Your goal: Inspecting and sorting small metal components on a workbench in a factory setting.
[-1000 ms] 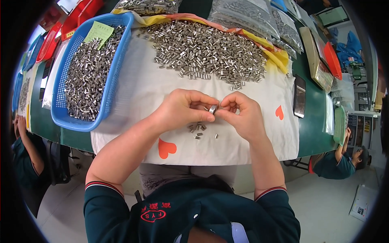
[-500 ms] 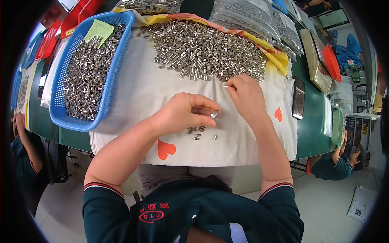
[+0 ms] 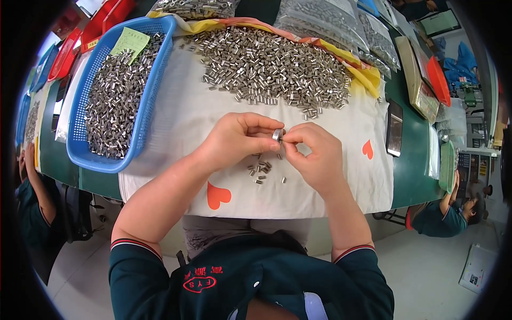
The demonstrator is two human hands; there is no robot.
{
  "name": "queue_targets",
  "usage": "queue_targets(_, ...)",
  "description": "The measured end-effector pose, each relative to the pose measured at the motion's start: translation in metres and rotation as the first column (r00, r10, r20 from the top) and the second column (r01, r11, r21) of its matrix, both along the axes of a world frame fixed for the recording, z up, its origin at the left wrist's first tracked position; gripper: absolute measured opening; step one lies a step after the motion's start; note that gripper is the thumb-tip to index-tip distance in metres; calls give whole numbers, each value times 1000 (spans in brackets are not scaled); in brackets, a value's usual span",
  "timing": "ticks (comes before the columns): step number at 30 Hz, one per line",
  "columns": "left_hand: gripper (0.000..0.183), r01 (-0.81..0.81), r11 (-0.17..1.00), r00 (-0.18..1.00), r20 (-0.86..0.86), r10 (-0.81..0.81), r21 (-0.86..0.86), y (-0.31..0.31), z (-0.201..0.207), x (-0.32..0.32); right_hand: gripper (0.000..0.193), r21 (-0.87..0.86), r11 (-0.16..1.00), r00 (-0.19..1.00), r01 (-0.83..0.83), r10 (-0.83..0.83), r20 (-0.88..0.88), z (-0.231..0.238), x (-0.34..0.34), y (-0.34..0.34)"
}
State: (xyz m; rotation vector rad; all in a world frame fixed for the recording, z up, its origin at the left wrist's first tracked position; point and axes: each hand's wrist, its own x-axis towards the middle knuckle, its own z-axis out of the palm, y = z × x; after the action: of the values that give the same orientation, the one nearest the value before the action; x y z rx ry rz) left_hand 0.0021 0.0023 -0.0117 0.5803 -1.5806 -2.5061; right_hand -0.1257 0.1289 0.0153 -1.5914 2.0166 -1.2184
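This is a workshop, likely a factory floor for small parts. Metal pins (image 3: 277,69) lie heaped in bulk on a cloth (image 3: 176,133) over a green table (image 3: 101,185); more fill a blue basket (image 3: 98,164), near clear bags (image 3: 320,21) of parts. Co-workers (image 3: 441,218) sit to either side, the right one's dark shirt resembling the wearer's shirt (image 3: 341,290).

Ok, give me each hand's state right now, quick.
Left hand: closed, holding a shiny metal piece.
Right hand: pinched closed at that piece; whether it holds anything cannot be told.
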Motion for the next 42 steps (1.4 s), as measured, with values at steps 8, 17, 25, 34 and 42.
queue_targets(8, 32, 9, 999, 1000, 5, -9, -34, 1, 5, 1, 12, -9, 998, 998, -61, 61, -2, 5, -5, 5)
queue_targets(17, 32, 154, 929, 988, 81, -134, -337, 8, 8, 2, 15, 326, 926, 968, 191, -233, 95, -8, -38, 7)
queue_targets(25, 32, 121, 981, 992, 49, -114, -149, 3, -1, 1, 12, 273, 917, 924, 290, -194, -329, -20, -40, -8)
queue_targets(34, 31, 4, 999, 1000, -6, -3, 40, 0, 2, -1, 9, 95, 995, 852, 7, -56, 521, -6, -18, 4)
queue_targets(42, 34, 45, 999, 999, -23, -44, 14, -3, 2, 2, 8, 130, 992, 944, 7, -49, 327, 1, -5, 3)
